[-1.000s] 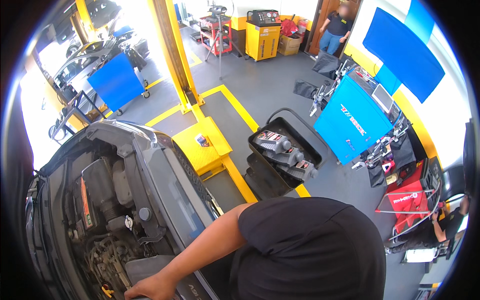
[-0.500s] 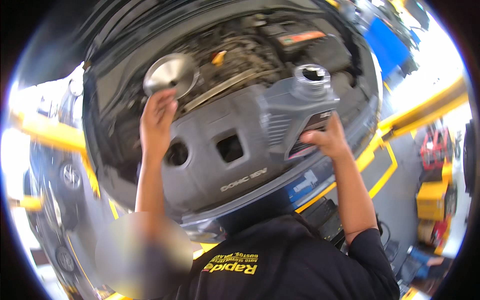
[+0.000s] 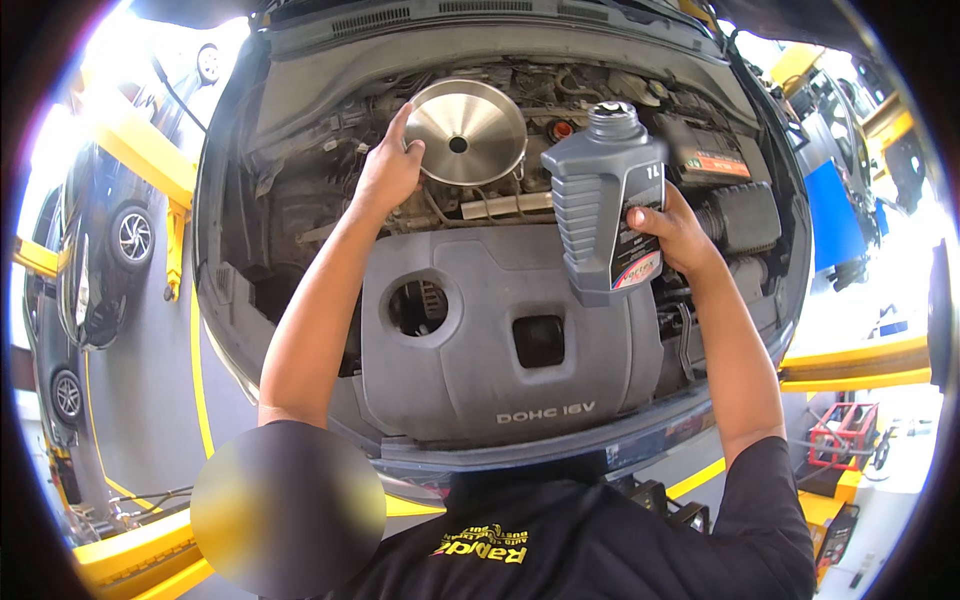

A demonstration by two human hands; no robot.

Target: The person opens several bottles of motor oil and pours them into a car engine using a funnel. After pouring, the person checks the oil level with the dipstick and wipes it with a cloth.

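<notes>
My left hand [image 3: 388, 170] grips the rim of a shiny metal funnel [image 3: 466, 132], which stands over the back of the engine in an open engine bay. My right hand [image 3: 675, 235] holds a grey plastic oil bottle [image 3: 600, 210] upright by its side, just right of the funnel. The bottle's neck [image 3: 612, 108] looks uncapped. Below both hands lies the grey plastic engine cover [image 3: 500, 340], with a round hole and a square hole in it.
The raised bonnet edge [image 3: 480, 20] runs along the top. Yellow lift arms [image 3: 130, 150] flank the car, and a dark car [image 3: 95, 260] is parked at the left. A red crate [image 3: 840, 435] stands on the floor at the lower right.
The view swung from the workshop floor to the engine bay. Since half a second ago the funnel has settled over the engine and the bottle has come closer beside it.
</notes>
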